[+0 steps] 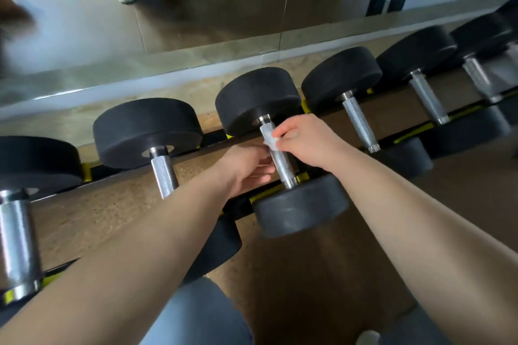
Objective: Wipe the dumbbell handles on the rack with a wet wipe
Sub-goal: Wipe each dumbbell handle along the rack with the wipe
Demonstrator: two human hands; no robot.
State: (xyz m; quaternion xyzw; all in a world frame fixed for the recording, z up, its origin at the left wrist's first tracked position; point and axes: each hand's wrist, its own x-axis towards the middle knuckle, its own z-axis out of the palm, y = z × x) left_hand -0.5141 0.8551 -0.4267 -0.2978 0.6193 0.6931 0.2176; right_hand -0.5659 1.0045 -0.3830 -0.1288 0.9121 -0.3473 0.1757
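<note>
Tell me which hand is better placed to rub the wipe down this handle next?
The right hand: it pinches the wet wipe on the handle. The left hand only rests beside the handle.

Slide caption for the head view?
Both hands, left and right, wrap a white wet wipe around a knurled steel dumbbell handle.

The handle under the hands is bright silvery metal, its grip finely crosshatched and rough, its collars smooth and shiny. The wipe wrapped on it is thin, white and crinkled. The weights are matt black, rubbery-looking. The rack is black with glossy yellow plastic. The mirror behind is glossy; the floor looks speckled brown.
</note>
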